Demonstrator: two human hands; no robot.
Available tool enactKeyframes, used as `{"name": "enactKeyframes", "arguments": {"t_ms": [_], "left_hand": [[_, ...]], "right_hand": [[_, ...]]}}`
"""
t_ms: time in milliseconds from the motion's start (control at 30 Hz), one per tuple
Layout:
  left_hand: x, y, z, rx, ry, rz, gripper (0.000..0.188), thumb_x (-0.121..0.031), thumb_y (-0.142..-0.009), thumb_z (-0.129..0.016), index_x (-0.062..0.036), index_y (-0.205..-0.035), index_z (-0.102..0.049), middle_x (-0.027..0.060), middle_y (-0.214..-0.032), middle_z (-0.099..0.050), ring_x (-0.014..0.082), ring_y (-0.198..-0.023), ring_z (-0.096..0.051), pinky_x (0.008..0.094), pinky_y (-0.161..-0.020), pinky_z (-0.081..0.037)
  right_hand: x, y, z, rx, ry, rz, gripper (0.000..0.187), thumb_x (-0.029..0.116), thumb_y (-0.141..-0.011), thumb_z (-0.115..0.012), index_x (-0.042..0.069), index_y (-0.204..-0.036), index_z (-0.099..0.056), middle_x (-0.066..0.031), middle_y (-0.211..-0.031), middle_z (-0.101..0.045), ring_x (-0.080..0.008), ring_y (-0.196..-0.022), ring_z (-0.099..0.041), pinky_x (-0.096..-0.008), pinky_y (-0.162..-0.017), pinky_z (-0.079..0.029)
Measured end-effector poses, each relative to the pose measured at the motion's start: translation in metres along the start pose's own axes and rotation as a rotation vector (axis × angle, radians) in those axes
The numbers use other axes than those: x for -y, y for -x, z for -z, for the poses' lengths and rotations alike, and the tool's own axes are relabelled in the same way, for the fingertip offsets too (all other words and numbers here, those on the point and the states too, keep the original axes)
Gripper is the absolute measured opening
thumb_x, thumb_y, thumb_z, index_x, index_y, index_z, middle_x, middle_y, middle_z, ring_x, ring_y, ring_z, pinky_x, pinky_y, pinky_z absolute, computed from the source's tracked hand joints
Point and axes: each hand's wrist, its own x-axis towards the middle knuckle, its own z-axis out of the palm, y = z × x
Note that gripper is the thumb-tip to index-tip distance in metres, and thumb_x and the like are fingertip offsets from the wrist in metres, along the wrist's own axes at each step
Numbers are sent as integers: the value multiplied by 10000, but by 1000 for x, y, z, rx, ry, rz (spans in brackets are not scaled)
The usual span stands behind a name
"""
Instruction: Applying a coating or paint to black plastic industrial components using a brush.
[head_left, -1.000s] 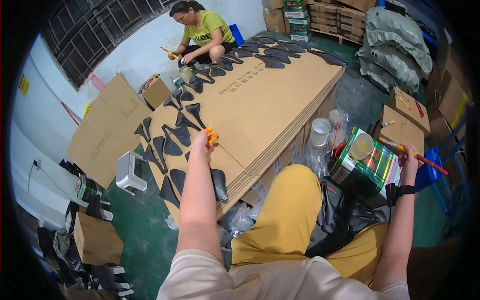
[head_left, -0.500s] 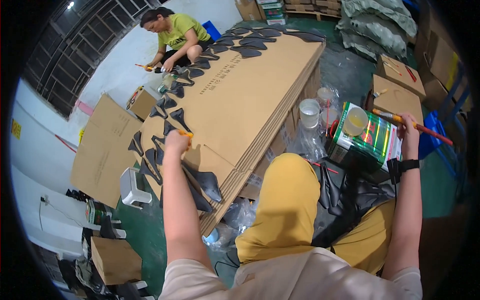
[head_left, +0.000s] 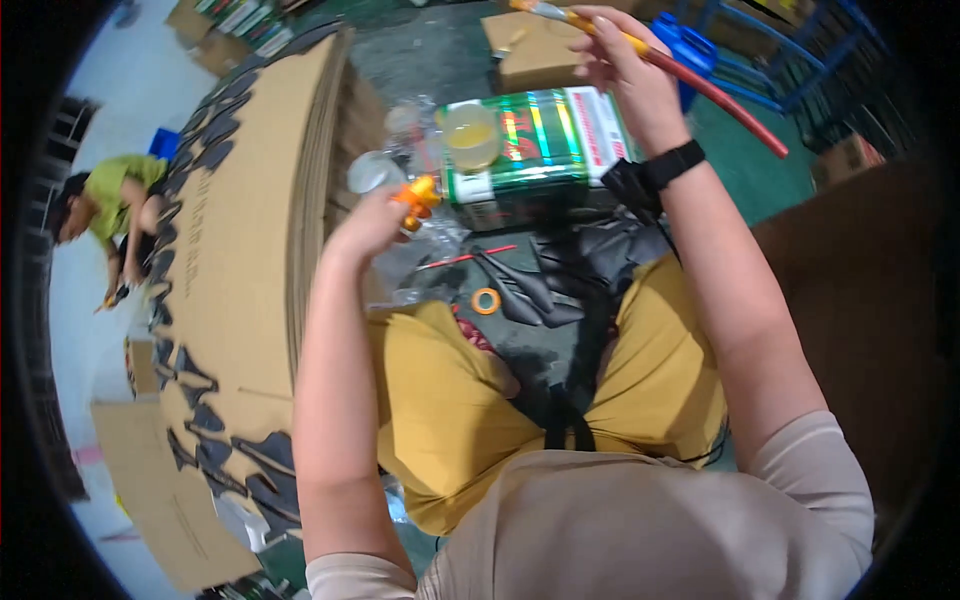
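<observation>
My right hand [head_left: 632,80] grips a paintbrush [head_left: 700,84] with an orange grip and a long red handle, its tip pointing left. Below it lies a green rectangular tin [head_left: 545,150]. On the tin's left end sits a clear cup [head_left: 472,138] of yellowish liquid. My left hand [head_left: 372,225] is raised close to that cup, with orange, cap-like coverings at its fingertips; blur hides how far its fingers are closed. Along the far and left edges of a cardboard stack [head_left: 250,250] lie several black, curved, saddle-shaped pieces [head_left: 270,460].
More black pieces [head_left: 525,290] lie on the floor between my knees, beside an orange tape roll [head_left: 486,301] and a thin red stick [head_left: 470,257]. A clear tub [head_left: 374,172] stands in plastic wrap. A person in a green shirt [head_left: 122,195] crouches at far left. A blue container [head_left: 684,50] is behind my right hand.
My view has swung right. My left hand has left the black pieces on the cardboard and come over beside the tin and cup. My right hand still holds the paintbrush.
</observation>
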Motion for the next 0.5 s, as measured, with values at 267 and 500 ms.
{"name": "enactKeyframes", "arguments": {"t_ms": [267, 500], "left_hand": [[73, -124, -180, 372, -869, 84, 383, -337, -819, -580, -13, -1011, -654, 214, -1128, -589, 340, -1008, -589, 389, -841, -482], [132, -141, -257, 478, -1157, -70, 431, -364, -808, -579, -66, -1115, -629, 112, -1359, -431, 303, -1308, -295, 423, -1050, -260]], "right_hand": [[33, 8, 21, -89, 3, -60, 253, 269, -953, -478, 67, -1089, -548, -59, -772, -638, -84, -565, -584, -164, -469, -407], [49, 12, 27, -9, 186, -95, 278, 288, -968, -433, 51, -1072, -537, -51, -713, -632, -72, -540, -559, -157, -464, -378]]}}
